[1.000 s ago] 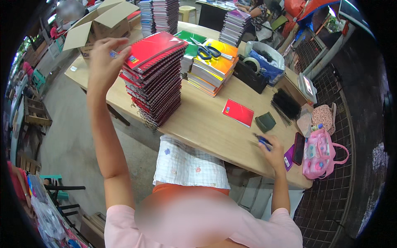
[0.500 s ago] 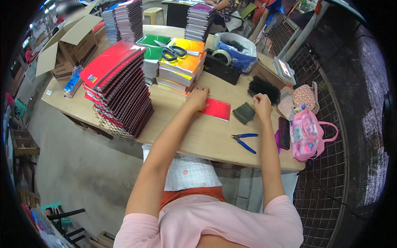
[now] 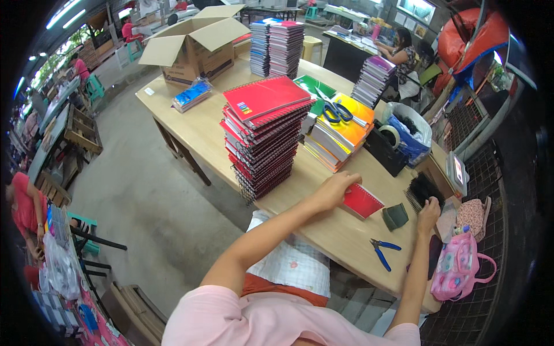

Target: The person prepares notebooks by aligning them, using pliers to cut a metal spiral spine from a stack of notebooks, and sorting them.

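My left hand (image 3: 340, 187) is at the left end of a small red notepad (image 3: 365, 200), fingers curled over its edge. My right hand (image 3: 428, 213) pinches at the near side of a pile of black spiral binding coils (image 3: 426, 191); how many coils the fingertips have is too small to tell. Between the hands lies a dark green curved block (image 3: 395, 217). Blue-handled cutting pliers (image 3: 381, 254) rest nearer to me, jaws to the left. Left of my left hand stands a tall stack of red spiral notebooks (image 3: 268, 135).
Yellow notebooks (image 3: 340, 135) carry blue-handled scissors (image 3: 337, 112). Behind are an open carton (image 3: 199, 60) and other notebook stacks (image 3: 285, 49). A black holder (image 3: 385, 151) with a tape roll stands by a lined bin (image 3: 412, 138). A pink bag (image 3: 459, 268) sits at right. Other people work farther off.
The view has swung left, so the table's things appear farther right. My left hand stays at the red notepad. My right hand remains by the black coils, its fingertips now against them.
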Available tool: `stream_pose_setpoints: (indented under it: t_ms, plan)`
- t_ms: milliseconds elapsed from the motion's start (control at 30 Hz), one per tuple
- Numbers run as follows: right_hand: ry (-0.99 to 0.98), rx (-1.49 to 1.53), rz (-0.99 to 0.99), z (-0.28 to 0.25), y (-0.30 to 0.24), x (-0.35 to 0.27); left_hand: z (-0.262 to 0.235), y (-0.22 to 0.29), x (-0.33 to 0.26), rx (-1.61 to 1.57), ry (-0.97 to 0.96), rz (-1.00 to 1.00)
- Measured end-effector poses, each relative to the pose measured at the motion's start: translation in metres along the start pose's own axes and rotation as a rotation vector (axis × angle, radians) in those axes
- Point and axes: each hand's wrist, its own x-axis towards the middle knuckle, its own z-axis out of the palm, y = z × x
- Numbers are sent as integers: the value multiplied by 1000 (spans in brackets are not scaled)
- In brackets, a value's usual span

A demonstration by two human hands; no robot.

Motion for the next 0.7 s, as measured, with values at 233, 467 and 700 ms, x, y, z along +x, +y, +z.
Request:
stream_pose_setpoints:
  t_ms: [233,467,700]
  plan:
    - [-190,299,-134,-74,-49,12,11,5,-80,-87,244,-17]
    - [-468,937,73,-117,-167,-30,39,-7,-74,-91,402,-94]
    - [-422,1032,113,-111,-178,-44,38,-3,-66,-208,341,-147]
